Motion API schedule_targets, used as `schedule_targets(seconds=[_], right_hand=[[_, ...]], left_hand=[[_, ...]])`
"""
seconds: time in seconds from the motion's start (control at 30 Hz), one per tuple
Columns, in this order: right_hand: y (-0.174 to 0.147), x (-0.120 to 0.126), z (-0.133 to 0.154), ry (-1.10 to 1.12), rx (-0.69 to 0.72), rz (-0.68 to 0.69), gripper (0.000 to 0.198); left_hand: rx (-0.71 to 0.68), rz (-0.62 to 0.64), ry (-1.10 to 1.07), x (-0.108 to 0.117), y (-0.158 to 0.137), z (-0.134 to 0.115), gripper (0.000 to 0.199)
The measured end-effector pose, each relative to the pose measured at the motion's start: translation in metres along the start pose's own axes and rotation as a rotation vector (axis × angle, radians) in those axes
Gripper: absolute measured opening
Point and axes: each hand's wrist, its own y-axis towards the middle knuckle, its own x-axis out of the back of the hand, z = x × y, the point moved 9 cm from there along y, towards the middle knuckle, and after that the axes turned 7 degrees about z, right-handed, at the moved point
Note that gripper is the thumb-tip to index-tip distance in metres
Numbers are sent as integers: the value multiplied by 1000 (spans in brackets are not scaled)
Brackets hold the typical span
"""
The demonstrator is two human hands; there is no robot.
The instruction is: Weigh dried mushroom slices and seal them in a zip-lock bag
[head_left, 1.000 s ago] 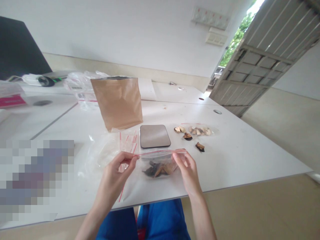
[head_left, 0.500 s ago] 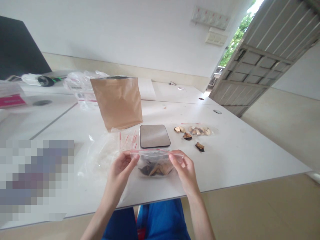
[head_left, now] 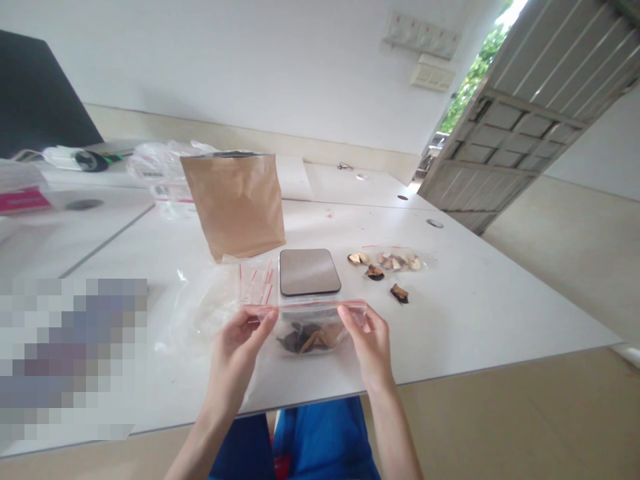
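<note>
The left hand (head_left: 243, 333) pinches, between thumb and bent fingers, one end of the mouth of a clear, thin plastic bag with a red line along its top edge (head_left: 313, 320); the right hand (head_left: 367, 333) pinches the other end in the same way. The mouth is stretched nearly straight. Inside lie curled, wrinkled dried pieces, dark and tan (head_left: 305, 338). Whether the bag's bottom touches the counter, I cannot tell.

From this bag, at twelve o'clock, just beyond its mouth, is a flat square device with a grey metal-looking top and rounded corners (head_left: 310, 272). At ten o'clock are flat clear bags with red stripes (head_left: 255, 283); at eleven, a matt brown upright pouch (head_left: 237, 207). At two o'clock are a clear bag of pale pieces (head_left: 400, 260) and loose curled pieces (head_left: 400, 293).

The straight edge of the smooth white counter (head_left: 475, 307) is near, at six o'clock; toward three o'clock its surface stretches wide, giving room for the right hand.
</note>
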Motion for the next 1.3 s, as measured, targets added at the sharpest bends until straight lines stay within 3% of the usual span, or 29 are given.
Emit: schedule_targets(seconds=[0.1, 0.27, 0.47, 0.7, 0.93, 1.17, 1.3], right_hand=[[-1, 1, -3, 40, -47, -28, 22], [-1, -7, 2, 57, -41, 68, 22], [-2, -14, 1, 39, -53, 131, 24], [-2, -11, 0, 27, -63, 91, 23], [-3, -9, 3, 66, -39, 91, 17], [-2, -13, 6, 110, -49, 130, 20], [-1, -19, 6, 104, -62, 163, 22]], left_hand=[[4, 25, 20, -2, 0, 1, 32], [-10, 119, -5, -11, 0, 0, 33], [-2, 111, 20, -13, 4, 5, 32], [21, 140, 12, -15, 3, 6, 31], [-7, 73, 74, -7, 1, 6, 31], [-87, 181, 5, -20, -1, -6, 28], [-78, 180, -11, -24, -1, -7, 29]])
